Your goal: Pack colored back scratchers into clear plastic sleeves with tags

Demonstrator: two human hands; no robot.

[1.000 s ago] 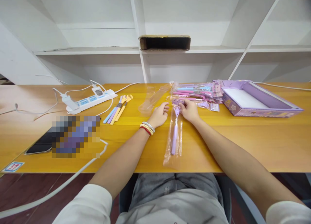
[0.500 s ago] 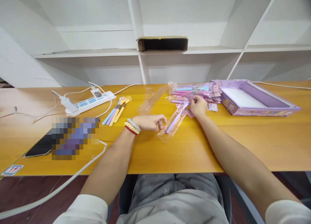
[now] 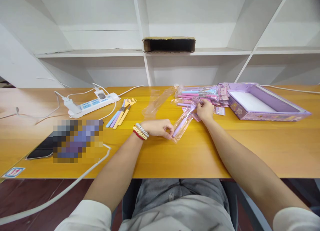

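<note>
A clear plastic bag (image 3: pixel 184 127) with a purple-handled tool inside slants between my two hands. My left hand (image 3: pixel 162 128) pinches the bag's lower end near the handle's tip, fingers closed. At the upper end, my right hand (image 3: pixel 205 110) grips the bag by its card top, with the fingertips partly hidden. Just behind lies a pile of bagged tools (image 3: pixel 200 92) with pink, blue and purple handles. Left of my left hand, several unwrapped claw-headed sticks (image 3: pixel 121 114) in blue, purple and yellow lie together. A flattened clear wrapper (image 3: pixel 157 104) rests behind my left hand.
An open purple box (image 3: pixel 270 116) stands at the right. On the left are a white power strip (image 3: pixel 93 105) with cables, a dark phone (image 3: pixel 42 149) and a pixelated patch. White shelving (image 3: pixel 115 53) holding a cardboard box (image 3: pixel 169 45) rises behind the table.
My left hand has moved slightly right and its fingers have closed on the lower end of the bag. My right hand keeps its hold on the upper end.
</note>
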